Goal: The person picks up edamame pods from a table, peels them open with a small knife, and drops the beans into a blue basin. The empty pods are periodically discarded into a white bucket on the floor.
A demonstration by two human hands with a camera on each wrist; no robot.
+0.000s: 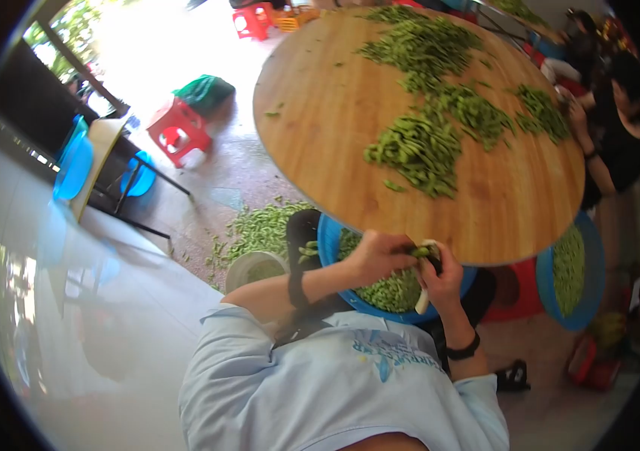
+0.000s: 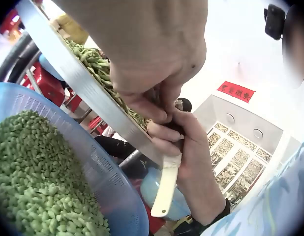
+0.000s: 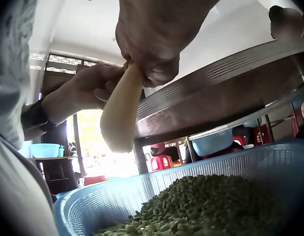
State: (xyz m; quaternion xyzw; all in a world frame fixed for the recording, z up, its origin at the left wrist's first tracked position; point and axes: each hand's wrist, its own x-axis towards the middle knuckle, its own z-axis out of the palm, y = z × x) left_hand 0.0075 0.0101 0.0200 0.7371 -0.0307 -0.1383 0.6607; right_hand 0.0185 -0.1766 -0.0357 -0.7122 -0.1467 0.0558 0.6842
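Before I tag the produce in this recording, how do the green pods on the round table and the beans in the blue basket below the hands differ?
Shape: the pods are long and slender, while the beans are short and rounded.
Placement: the pods lie in loose, spread-out heaps on the round table; the beans are piled inside the blue basket.
Shared: both are green and heaped in quantity.
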